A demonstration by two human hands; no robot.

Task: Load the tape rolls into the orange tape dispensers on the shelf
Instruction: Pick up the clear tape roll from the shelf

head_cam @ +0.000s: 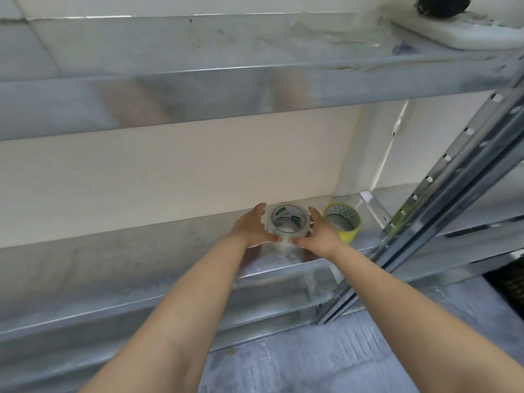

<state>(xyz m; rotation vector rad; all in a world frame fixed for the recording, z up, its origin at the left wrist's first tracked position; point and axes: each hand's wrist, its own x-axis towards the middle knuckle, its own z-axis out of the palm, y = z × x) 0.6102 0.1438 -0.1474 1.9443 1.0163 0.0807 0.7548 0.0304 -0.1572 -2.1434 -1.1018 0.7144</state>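
Observation:
A clear tape roll [287, 214] with a white and green core label is held between both hands above the middle metal shelf [158, 251]. My left hand [251, 226] grips its left side and my right hand [319, 232] grips its right side, thumbs meeting under the roll. A yellow tape roll [347, 229] stands on the shelf just to the right, partly behind my right hand. No orange tape dispenser is in view.
An upper metal shelf [226, 78] spans the top of the view, carrying a white board [459, 35] with a dark object [442, 5] at the far right. A perforated steel upright [442, 211] runs diagonally on the right. A lower shelf [141, 316] lies below.

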